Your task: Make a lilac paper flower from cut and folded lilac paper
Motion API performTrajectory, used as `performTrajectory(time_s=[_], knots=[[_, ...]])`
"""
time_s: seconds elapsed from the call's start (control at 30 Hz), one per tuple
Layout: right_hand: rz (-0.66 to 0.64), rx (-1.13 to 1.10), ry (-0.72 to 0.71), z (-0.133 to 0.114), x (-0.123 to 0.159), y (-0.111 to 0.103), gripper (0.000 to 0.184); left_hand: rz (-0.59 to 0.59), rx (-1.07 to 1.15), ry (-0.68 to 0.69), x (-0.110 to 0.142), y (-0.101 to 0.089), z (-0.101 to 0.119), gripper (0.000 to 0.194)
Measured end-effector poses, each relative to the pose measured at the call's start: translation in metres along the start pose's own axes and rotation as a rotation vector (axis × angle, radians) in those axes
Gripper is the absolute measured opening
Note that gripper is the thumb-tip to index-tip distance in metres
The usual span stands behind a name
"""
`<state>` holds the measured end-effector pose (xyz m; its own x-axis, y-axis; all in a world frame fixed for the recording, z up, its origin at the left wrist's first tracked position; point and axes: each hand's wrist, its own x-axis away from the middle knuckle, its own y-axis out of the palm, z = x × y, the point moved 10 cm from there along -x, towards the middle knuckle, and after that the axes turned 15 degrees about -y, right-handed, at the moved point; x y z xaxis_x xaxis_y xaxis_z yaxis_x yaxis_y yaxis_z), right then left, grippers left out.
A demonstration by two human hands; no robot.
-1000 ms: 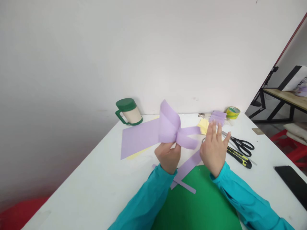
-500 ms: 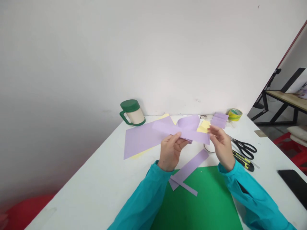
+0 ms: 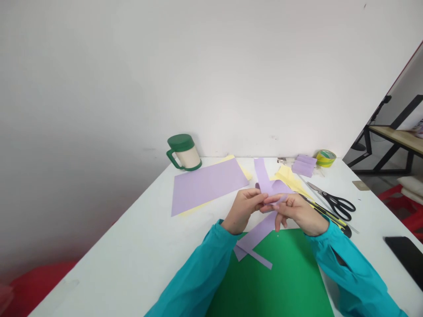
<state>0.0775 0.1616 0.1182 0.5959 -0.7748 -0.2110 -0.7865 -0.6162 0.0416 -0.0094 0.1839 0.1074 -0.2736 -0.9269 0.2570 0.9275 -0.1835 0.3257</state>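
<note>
Between my hands is a purple paper strip (image 3: 262,176), raised above the table with one end pointing up and away and another part curving to the right. My left hand (image 3: 246,207) pinches it from the left. From the right, my right hand (image 3: 295,211) grips the same strip, fingertips meeting those of the left. Fingers hide part of the fold between them. Below lie a loose purple strip (image 3: 257,235) and a narrower purple strip (image 3: 259,259), partly over a green sheet (image 3: 271,286).
On the left lies a large purple sheet (image 3: 208,185) over yellow paper, near a green-lidded mug (image 3: 185,153). To the right are scissors (image 3: 337,204), a yellow-black cutter (image 3: 342,226), a tape roll (image 3: 325,158), folded purple paper (image 3: 304,165), yellow paper (image 3: 289,178) and a black phone-like slab (image 3: 405,255).
My right hand has moved left to meet my left hand and closed on the strip. The strip has turned from lying crosswise to pointing away, with a part bent to the right.
</note>
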Motion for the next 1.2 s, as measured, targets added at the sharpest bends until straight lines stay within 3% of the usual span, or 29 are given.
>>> performTrajectory(time_s=[0.2,0.3,0.4,0.6,0.83,0.9,0.97,1.07,1.13,1.2], knots=[[0.063,-0.005,0.025,0.002,0.000,-0.007,0.033,-0.060,0.007,-0.007,-0.002,0.006,-0.004,0.028],[0.051,0.008,0.036,0.005,0.000,-0.005,0.035,-0.014,0.003,0.004,-0.001,0.003,-0.003,0.020],[0.074,0.045,0.005,0.005,-0.002,-0.004,0.040,0.029,0.003,0.017,0.001,0.001,-0.001,0.027],[0.139,0.133,-0.041,0.006,-0.003,-0.010,0.036,0.014,-0.064,0.017,0.004,0.009,-0.001,0.023],[0.161,0.117,-0.030,0.001,-0.002,-0.007,0.046,0.055,0.097,0.028,-0.001,-0.001,-0.007,0.022],[0.274,0.079,-0.071,-0.006,0.001,-0.020,0.049,0.054,0.200,0.049,-0.006,-0.005,-0.008,0.019],[0.497,0.027,-0.130,-0.009,0.007,-0.048,0.046,0.039,0.384,0.051,-0.012,-0.008,-0.012,0.014],[0.779,-0.050,-0.061,0.007,0.019,-0.082,0.034,0.015,0.625,0.007,-0.021,-0.008,-0.024,0.007],[0.808,-0.075,0.011,0.021,0.019,-0.087,0.033,0.005,0.668,-0.008,-0.023,-0.004,-0.030,0.004],[0.747,-0.117,0.011,0.027,0.013,-0.081,0.036,-0.028,0.674,-0.008,-0.022,0.004,-0.035,0.003]])
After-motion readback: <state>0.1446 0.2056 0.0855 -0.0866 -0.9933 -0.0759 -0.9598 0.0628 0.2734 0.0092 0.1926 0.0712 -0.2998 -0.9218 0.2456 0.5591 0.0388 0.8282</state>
